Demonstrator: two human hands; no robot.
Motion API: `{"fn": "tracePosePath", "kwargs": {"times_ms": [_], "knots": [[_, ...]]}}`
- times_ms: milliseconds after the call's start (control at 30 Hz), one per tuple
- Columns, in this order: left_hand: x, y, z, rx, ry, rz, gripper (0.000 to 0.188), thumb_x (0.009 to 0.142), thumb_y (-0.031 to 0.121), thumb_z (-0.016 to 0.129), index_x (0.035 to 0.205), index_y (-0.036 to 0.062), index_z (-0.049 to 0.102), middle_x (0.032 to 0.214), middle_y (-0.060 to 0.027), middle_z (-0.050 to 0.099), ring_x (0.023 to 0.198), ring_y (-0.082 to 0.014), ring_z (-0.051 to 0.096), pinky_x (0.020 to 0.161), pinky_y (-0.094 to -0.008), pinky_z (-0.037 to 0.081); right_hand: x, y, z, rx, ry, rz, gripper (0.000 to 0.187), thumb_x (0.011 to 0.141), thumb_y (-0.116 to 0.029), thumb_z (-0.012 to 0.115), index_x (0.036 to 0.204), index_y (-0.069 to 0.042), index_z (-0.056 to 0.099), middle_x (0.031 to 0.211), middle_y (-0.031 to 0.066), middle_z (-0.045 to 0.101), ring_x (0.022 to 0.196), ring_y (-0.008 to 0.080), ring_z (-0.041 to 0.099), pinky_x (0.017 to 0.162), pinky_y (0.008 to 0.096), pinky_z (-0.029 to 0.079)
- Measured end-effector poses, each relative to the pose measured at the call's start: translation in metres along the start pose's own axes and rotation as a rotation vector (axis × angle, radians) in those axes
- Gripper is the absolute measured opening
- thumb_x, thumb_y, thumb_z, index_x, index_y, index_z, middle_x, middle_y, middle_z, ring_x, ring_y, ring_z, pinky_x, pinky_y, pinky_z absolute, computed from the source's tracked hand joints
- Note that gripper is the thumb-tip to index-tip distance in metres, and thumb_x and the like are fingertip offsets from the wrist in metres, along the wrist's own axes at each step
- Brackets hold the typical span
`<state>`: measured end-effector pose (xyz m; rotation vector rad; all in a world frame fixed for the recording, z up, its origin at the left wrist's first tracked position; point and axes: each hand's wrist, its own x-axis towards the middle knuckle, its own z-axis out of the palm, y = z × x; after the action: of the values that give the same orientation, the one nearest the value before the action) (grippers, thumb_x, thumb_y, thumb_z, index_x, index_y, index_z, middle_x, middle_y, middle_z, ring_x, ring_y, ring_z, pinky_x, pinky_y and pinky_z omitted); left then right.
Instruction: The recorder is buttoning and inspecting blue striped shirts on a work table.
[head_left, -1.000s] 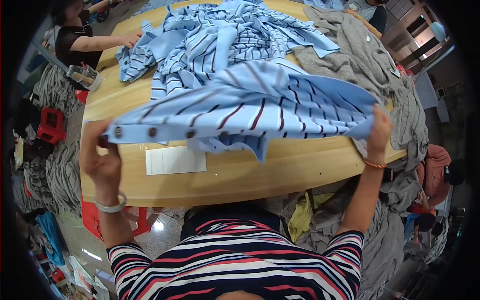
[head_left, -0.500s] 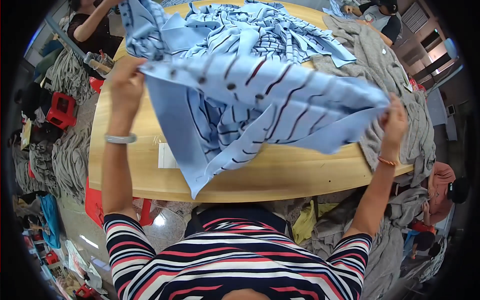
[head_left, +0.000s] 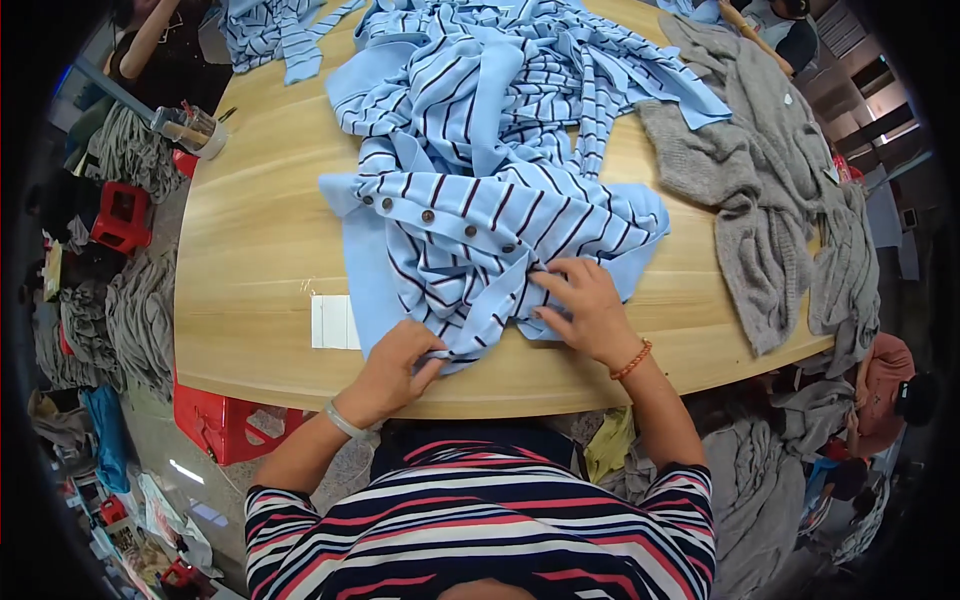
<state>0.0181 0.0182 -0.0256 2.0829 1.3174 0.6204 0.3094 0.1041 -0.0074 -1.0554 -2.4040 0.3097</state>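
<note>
A light-blue knit cardigan (head_left: 470, 215) with dark stripes and a row of dark buttons lies bunched on the wooden table (head_left: 250, 230) before me. My left hand (head_left: 398, 372) pinches its near lower corner between thumb and fingers. On the right part of the cardigan rests my right hand (head_left: 585, 310), its thumb and bent fingers spread apart on the cloth. The fingertips are partly sunk among the folds. Behind the cardigan, more blue striped knitwear (head_left: 450, 90) is heaped and runs into it, so where one piece ends is hard to tell.
Grey knit garments (head_left: 740, 170) hang over the table's right side. A white card (head_left: 334, 322) lies near the left front, and a clear container (head_left: 205, 135) stands at the far left edge. Red stools (head_left: 225, 425) stand beside the table. Other people sit around.
The cardigan, held up stretched between both hands, has come down onto the table. Both hands moved inward and nearer to me; the right no longer holds its far right end.
</note>
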Motion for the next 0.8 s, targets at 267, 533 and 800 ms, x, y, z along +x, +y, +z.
{"fn": "tracePosePath", "kwargs": {"times_ms": [267, 533, 800], "knots": [[-0.002, 0.02, -0.049, -0.148, 0.153, -0.049, 0.033, 0.068, -0.009, 0.063, 0.098, 0.0035, 0.059, 0.087, -0.0131, 0.057, 0.081, -0.0296, 0.056, 0.07, -0.0346, 0.046, 0.032, -0.021, -0.016, 0.145, 0.114, -0.055, 0.028, 0.077, -0.002, 0.062, 0.104, -0.01, 0.064, 0.103, 0.0069, 0.063, 0.073, 0.0257, 0.063, 0.061, 0.0338, 0.05], [-0.008, 0.018, -0.067, 0.337, 0.292, -0.192, 0.042, 0.066, -0.009, 0.061, 0.106, 0.0051, 0.058, 0.09, -0.0145, 0.054, 0.08, -0.032, 0.056, 0.068, -0.0382, 0.047, 0.059, -0.015, 0.001, 0.151, -0.113, -0.073, 0.018, 0.079, -0.003, 0.063, 0.095, -0.01, 0.061, 0.08, 0.0092, 0.054, 0.066, 0.0293, 0.06, 0.056, 0.0373, 0.047], [0.068, 0.061, 0.001, -0.118, 0.356, 0.086, 0.07, 0.067, 0.011, 0.077, 0.131, 0.0052, 0.047, 0.121, -0.0167, 0.052, 0.109, -0.0332, 0.051, 0.093, -0.0397, 0.041, 0.051, -0.033, -0.006, 0.335, -0.112, -0.09, 0.019, 0.076, 0.002, 0.063, 0.093, -0.007, 0.062, 0.08, 0.0099, 0.058, 0.065, 0.0301, 0.061, 0.056, 0.0363, 0.049]]}}
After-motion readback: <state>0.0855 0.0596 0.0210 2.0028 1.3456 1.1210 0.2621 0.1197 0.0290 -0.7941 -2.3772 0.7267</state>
